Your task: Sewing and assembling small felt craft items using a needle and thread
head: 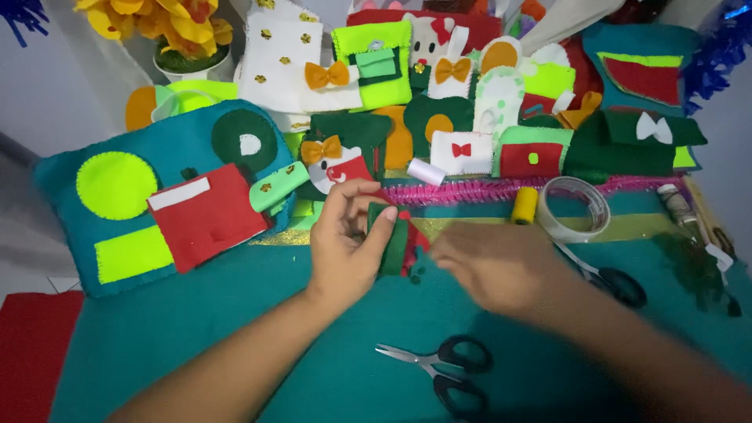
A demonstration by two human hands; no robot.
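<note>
My left hand [345,243] pinches a small dark green and red felt piece [397,239] above the teal felt sheet [235,337]. My right hand [489,266] is blurred, just right of that piece, its fingers close to the piece's edge; I cannot see whether it holds anything. Black-handled scissors [446,368] lie open on the teal sheet in front of both hands.
A teal felt cushion [149,200] with green and red shapes lies at the left. Many felt pouches [439,102] are stacked at the back. A yellow thread spool [524,205], a white spool [425,171], a tape roll [576,210] and second scissors [619,283] lie right.
</note>
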